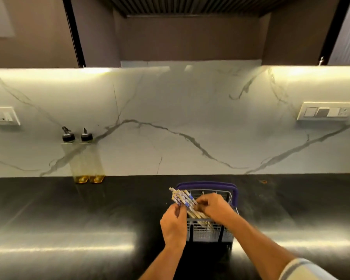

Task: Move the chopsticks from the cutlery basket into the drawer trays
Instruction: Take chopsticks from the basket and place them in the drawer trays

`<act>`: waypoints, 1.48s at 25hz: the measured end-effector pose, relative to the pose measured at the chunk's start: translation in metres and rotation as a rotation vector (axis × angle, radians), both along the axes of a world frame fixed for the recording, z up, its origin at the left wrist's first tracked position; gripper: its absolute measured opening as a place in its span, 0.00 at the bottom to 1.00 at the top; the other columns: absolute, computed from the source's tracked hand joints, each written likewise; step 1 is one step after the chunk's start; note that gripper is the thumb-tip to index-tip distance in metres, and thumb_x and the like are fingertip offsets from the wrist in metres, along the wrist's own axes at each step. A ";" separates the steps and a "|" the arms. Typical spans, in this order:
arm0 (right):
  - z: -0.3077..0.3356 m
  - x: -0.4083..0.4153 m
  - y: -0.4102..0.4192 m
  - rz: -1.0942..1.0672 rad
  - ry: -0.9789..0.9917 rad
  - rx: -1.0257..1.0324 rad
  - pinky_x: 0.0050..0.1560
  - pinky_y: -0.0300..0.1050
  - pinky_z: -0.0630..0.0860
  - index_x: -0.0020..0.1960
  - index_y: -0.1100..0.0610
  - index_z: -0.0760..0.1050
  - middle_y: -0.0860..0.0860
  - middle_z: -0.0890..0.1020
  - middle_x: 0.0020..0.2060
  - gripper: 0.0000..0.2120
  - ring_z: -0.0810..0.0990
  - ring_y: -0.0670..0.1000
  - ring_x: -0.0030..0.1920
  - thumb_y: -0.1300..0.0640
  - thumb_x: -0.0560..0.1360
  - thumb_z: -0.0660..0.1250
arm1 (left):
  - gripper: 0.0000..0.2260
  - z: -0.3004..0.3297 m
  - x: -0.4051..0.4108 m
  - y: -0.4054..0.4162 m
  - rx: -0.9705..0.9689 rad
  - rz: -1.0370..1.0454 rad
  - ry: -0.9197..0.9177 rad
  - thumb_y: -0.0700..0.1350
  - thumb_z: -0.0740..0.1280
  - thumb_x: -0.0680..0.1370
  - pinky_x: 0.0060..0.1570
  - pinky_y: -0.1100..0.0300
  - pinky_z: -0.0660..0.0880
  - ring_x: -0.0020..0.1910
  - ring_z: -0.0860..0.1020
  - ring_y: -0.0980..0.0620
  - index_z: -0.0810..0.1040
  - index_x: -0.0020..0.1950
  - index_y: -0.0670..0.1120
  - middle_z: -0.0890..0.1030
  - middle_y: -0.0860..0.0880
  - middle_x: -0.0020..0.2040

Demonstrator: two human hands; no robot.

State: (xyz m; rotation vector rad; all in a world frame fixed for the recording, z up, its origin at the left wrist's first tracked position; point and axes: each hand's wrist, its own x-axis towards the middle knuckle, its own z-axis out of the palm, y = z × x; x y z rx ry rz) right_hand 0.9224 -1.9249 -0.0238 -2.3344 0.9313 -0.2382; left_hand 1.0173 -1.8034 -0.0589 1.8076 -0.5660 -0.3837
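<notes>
Here's the cutlery basket (208, 232), a grey grid-walled caddy with a purple handle arching over its far side, standing on the dark, glossy countertop (69, 219). Inside it, a bundle of chopsticks (183, 200) stands with the lower ends down in a front-left compartment, the tops leaning out up and to the left, well past the basket's rim. What else sits in the other compartments is too dim to tell.

Both hands are on that bundle. The left hand (174, 224) comes in from the near left, fingers curled and pinching the sticks at about mid-length, just outside the basket's left wall. The right hand (214, 208) reaches over the top of the basket, fingers bent and closed on the same sticks from the right, thumb side toward the bundle; how many sticks each hand actually has can't be made out.

The chopsticks themselves: pale, bamboo-coloured shafts low down, with white upper ends carrying a blue pattern and touches of yellow, fanned out slightly at the tips.

Back against the marble-look backsplash (190, 118), two clear oil bottles (88, 158) with black pour spouts stand side by side, each with a little golden liquid at the bottom.
</notes>
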 end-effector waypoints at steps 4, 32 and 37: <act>0.005 -0.003 0.000 0.007 -0.017 0.055 0.41 0.35 0.75 0.53 0.49 0.83 0.45 0.85 0.43 0.07 0.80 0.42 0.39 0.53 0.77 0.70 | 0.08 0.008 -0.003 -0.001 -0.040 -0.041 0.043 0.49 0.67 0.79 0.42 0.61 0.79 0.40 0.81 0.57 0.77 0.40 0.59 0.82 0.55 0.39; 0.212 -0.035 0.009 0.050 -0.768 0.200 0.47 0.42 0.83 0.50 0.62 0.84 0.58 0.86 0.42 0.07 0.87 0.55 0.43 0.61 0.74 0.72 | 0.07 0.282 0.055 0.029 -0.383 -0.507 -0.210 0.39 0.67 0.79 0.41 0.57 0.83 0.43 0.86 0.44 0.81 0.54 0.37 0.85 0.39 0.46; 0.232 -0.046 0.011 0.078 -0.744 0.219 0.50 0.48 0.83 0.50 0.64 0.83 0.60 0.86 0.42 0.08 0.86 0.58 0.44 0.60 0.74 0.72 | 0.08 0.305 0.037 0.033 -0.359 -0.521 -0.234 0.38 0.68 0.78 0.40 0.57 0.83 0.41 0.86 0.43 0.81 0.54 0.35 0.85 0.37 0.46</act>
